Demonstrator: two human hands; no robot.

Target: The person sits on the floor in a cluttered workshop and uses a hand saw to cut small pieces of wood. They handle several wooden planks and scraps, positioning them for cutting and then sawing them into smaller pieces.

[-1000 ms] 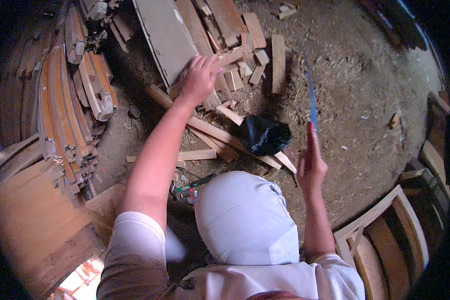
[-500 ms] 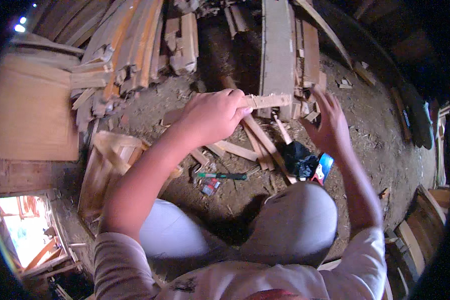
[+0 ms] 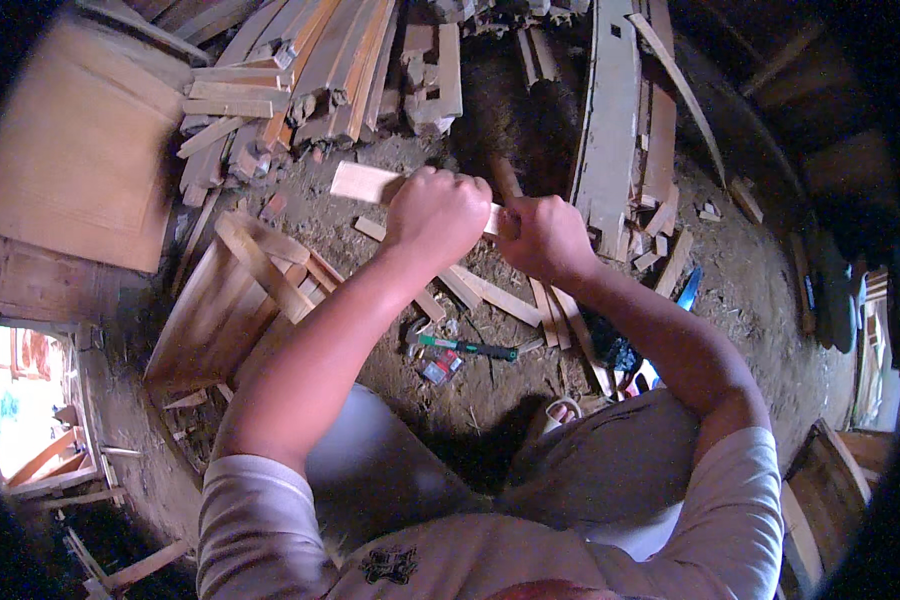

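So in the head view you've got your left hand (image 3: 437,212) wrapped around a pale wood strip (image 3: 364,183), upper middle of the frame, with its one end poking out to the left. Your right hand (image 3: 547,238) is curled around the strip too, just beside the left. A green-and-black hammer (image 3: 470,347) lies just below centre, stacked boards (image 3: 335,70) upper left.

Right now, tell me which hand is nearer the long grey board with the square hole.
Right: the right hand is just left of the long grey board, by its near end; the left hand is farther left, beyond the right one.
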